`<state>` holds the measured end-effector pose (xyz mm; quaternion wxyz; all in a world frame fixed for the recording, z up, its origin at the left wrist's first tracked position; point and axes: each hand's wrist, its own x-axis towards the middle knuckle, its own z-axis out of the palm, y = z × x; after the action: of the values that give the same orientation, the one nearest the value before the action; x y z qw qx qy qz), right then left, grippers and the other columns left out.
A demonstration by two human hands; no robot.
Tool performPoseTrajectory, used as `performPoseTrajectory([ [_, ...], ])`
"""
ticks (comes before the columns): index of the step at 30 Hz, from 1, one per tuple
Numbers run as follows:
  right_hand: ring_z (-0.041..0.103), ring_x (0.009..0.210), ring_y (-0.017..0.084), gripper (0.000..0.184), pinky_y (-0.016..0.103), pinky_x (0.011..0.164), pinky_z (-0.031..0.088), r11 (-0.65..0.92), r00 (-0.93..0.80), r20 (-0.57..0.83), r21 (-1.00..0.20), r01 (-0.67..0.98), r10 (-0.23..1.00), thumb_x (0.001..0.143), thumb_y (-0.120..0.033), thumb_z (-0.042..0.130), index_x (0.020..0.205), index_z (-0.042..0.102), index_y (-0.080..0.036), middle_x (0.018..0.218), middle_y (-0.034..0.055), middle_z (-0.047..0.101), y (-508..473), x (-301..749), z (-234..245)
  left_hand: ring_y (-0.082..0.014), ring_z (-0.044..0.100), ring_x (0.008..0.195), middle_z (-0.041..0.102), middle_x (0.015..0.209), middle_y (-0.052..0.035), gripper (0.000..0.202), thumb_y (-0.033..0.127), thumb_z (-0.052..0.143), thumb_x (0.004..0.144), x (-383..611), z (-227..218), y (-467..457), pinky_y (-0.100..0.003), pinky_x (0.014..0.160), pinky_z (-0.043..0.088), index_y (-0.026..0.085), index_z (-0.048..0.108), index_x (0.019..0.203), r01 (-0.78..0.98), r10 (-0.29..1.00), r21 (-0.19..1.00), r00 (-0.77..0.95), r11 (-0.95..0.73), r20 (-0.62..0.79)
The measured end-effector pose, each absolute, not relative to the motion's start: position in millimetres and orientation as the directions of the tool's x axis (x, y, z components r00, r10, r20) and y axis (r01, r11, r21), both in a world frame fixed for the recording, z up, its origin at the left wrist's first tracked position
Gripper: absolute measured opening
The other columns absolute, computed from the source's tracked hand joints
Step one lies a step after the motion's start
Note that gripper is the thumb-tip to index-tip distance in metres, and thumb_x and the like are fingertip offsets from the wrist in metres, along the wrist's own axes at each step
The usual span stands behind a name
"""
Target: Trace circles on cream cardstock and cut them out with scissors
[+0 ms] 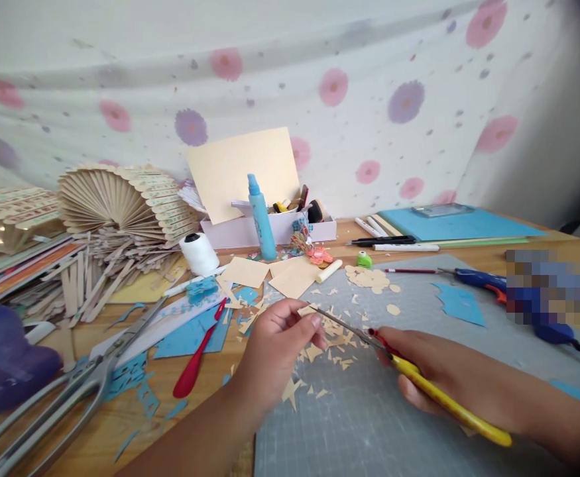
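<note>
My right hand (433,371) is wrapped around a pair of scissors (429,386) with a long yellow handle and a red part near the fingers. Their thin blades point left, and the tip reaches the fingers of my left hand (282,344). The thumb and fingers of that hand are pinched together; whatever is between them is hidden or too small to make out. Cream paper scraps (337,344) lie scattered below and behind both hands on a grey cutting mat (359,424). Cream scalloped discs (369,279) are heaped farther back on the mat.
Large metal shears (103,371), a red-handled tool (195,364) and blue paper pieces lie at left. A blue spray bottle (264,222) and white thread spool (199,254) stand behind. A blue glue gun (523,298) rests at right. Stick fans (115,199) stand back left.
</note>
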<state>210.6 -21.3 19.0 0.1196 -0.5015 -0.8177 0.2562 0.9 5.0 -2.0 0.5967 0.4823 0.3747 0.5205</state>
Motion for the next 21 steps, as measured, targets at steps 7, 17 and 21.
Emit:
performPoseTrajectory([
  [7, 0.057, 0.085, 0.02, 0.012, 0.029, 0.073, 0.043, 0.237, -0.512, -0.237, -0.678, 0.696, 0.826, 0.078, -0.028, 0.047, 0.079, 0.056, -0.021, 0.093, 0.0023, 0.065, -19.7, 204.0, 23.6, -0.0076, 0.057, 0.049, 0.061, 0.055, 0.0017, 0.011, 0.018, 0.061, 0.067, 4.1, 1.8, -0.2, -0.019, 0.052, 0.045, 0.013, 0.054, 0.061, -0.209, 0.969, 0.977, 0.246, 0.047, 0.006],
  [17, 0.053, 0.06, 0.014, 0.01, 0.021, 0.056, 0.037, 0.265, -0.456, -0.219, -0.572, 0.776, 0.863, 0.071, -0.026, 0.053, 0.067, 0.059, -0.019, 0.064, -0.001, 0.061, -13.3, 203.6, 18.4, -0.0089, 0.058, 0.047, 0.061, 0.056, 0.0008, 0.014, 0.021, 0.064, 0.065, 5.2, 3.5, -1.9, -0.02, 0.049, 0.045, 0.012, 0.054, 0.06, -0.2, 0.965, 0.978, 0.261, 0.063, -0.009],
  [21, 0.051, 0.061, 0.013, 0.011, 0.02, 0.054, 0.036, 0.295, -0.476, -0.16, -0.606, 0.739, 0.864, 0.074, -0.022, 0.049, 0.066, 0.055, -0.019, 0.063, -0.0013, 0.058, -13.2, 206.5, 15.2, -0.0088, 0.057, 0.049, 0.061, 0.057, 0.0007, 0.014, 0.022, 0.062, 0.068, 4.5, 4.8, -2.3, -0.021, 0.052, 0.044, 0.014, 0.052, 0.062, -0.177, 0.968, 0.983, 0.25, 0.035, 0.011],
])
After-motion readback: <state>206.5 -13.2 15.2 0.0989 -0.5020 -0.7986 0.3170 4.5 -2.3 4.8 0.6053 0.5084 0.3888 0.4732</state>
